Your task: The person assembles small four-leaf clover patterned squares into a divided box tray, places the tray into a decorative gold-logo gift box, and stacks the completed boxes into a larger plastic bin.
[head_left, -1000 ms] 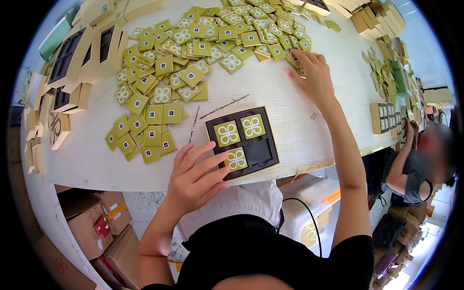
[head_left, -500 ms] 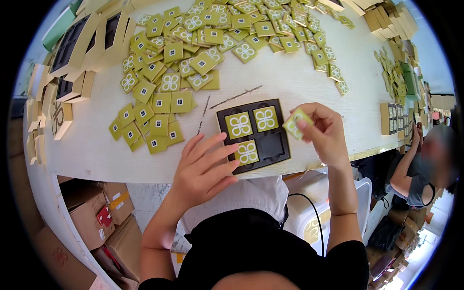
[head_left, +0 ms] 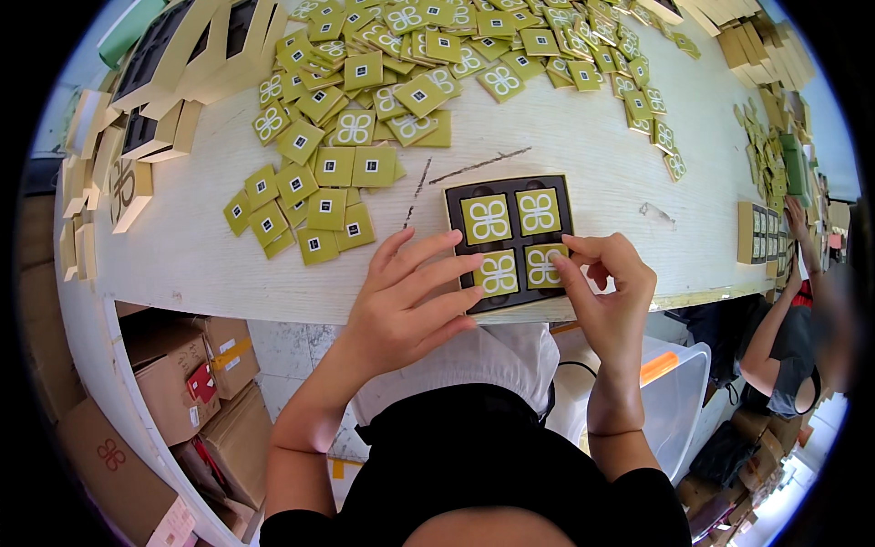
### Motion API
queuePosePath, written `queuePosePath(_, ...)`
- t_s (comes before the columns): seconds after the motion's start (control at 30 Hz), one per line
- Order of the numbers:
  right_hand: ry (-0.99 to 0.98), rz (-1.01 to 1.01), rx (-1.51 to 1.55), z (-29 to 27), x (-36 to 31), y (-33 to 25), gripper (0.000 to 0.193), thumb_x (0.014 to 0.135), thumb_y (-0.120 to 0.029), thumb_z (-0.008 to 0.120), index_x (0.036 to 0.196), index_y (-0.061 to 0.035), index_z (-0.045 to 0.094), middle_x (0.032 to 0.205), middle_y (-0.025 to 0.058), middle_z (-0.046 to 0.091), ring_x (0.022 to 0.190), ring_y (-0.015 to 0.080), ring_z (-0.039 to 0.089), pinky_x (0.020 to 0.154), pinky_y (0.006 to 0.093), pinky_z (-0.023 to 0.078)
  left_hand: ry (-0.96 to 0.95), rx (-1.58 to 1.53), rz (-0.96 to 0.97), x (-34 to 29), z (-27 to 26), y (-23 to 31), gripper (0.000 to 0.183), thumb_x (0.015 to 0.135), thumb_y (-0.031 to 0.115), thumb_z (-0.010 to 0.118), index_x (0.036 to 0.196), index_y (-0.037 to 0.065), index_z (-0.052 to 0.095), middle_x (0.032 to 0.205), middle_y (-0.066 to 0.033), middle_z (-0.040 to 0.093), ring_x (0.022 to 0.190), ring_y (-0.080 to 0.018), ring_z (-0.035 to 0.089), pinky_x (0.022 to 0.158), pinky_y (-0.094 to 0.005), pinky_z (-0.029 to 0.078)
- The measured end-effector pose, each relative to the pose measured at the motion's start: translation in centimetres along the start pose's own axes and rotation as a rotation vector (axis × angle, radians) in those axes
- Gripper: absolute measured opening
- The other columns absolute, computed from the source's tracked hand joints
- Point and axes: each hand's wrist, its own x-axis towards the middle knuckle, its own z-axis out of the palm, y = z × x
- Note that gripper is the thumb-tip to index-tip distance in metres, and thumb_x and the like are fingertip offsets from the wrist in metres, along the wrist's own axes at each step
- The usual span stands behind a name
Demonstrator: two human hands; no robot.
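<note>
Left edge: your white woodgrain tabletop (head_left: 182,255) curves round at this end; cream boxes (head_left: 187,68) with dark inserts line it.
Below the edge: cardboard cartons (head_left: 169,378) are packed under the table, near your left forearm.
Loose tiles: green square tiles (head_left: 360,128) heap along the far side, some showing a white four-loop motif, others a small dark square; a strip of woodgrain with two dark drawn lines (head_left: 480,165) separates the heap from your box.
Left hand: your left hand (head_left: 410,287) has its fingers spread, tips over the left side of the box; it leaves little space there.
Four-compartment box: the box (head_left: 513,242), black inside with a cream outer rim, lies just beside the table's front edge; one tile shows at each compartment, motif up.
Lower right tile: this tile (head_left: 540,268) is at its compartment; you cannot tell here whether it is fully seated.
Right hand: your right hand (head_left: 615,273) has thumb and forefinger drawn close at that tile's right edge; pinching or pressing, you cannot tell; woodgrain spreads beyond it.
Far right: a co-worker's hands (head_left: 795,228) are near another tile-filled box (head_left: 746,235).
</note>
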Motion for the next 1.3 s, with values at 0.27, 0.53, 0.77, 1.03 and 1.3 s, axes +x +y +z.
queuePosePath(0.27,0.088,-0.016,0.188,1.2,-0.3,2.5,0.013,0.072,0.005,0.070,0.083,-0.0005,0.067,0.084,0.0091,0.062,0.073,0.0199,0.055,0.065,0.0291,0.043,-0.059,0.045,-0.005,-0.2,0.2,0.2,0.043,0.067,0.032,0.077,0.107,0.021,0.068,0.127,-0.0024,0.056,0.127,-0.0272,0.045,0.106,-0.0536,0.027)
queuePosePath(0.53,0.017,-0.465,-0.202,-0.6,-2.4,4.2,0.029,0.069,-0.009,0.069,0.097,-0.0003,0.070,0.109,0.0145,0.062,0.095,0.0322,0.058,0.080,0.0386,0.049,-0.143,0.209,-0.058,2.2,1.5,2.0,0.050,0.072,0.049,0.070,0.118,0.031,0.066,0.136,-0.0088,0.046,0.132,-0.0347,0.035,0.110,-0.0583,0.016)
queuePosePath(0.77,-0.026,-0.597,-0.333,-0.9,-1.5,4.3,0.033,0.068,-0.016,0.072,0.096,0.0003,0.068,0.114,0.0157,0.062,0.097,0.0346,0.058,0.080,0.0412,0.050,-0.110,0.214,-0.058,2.0,2.4,1.5,0.054,0.068,0.042,0.074,0.120,0.032,0.064,0.138,-0.0083,0.045,0.133,-0.0360,0.034,0.109,-0.0603,0.015)
queuePosePath(1.03,-0.172,-0.783,-0.237,-1.4,-1.2,6.6,0.034,0.084,-0.021,0.060,0.101,0.0087,0.063,0.110,0.0215,0.062,0.088,0.0370,0.060,0.074,0.0440,0.049,0.007,0.147,-0.022,1.1,3.2,1.4,0.066,0.060,0.035,0.079,0.123,0.029,0.058,0.141,-0.0074,0.044,0.137,-0.0311,0.032,0.107,-0.0631,0.019)
queuePosePath(1.3,-0.259,-0.902,-0.132,-2.2,1.3,6.3,0.033,0.064,-0.008,0.066,0.094,0.0061,0.066,0.107,0.0186,0.065,0.067,0.0263,0.059,0.058,0.0368,0.046,-0.057,0.196,-0.058,1.4,3.4,1.2,0.066,0.060,0.030,0.079,0.123,0.034,0.060,0.141,-0.0070,0.042,0.135,-0.0338,0.031,0.107,-0.0618,0.020)
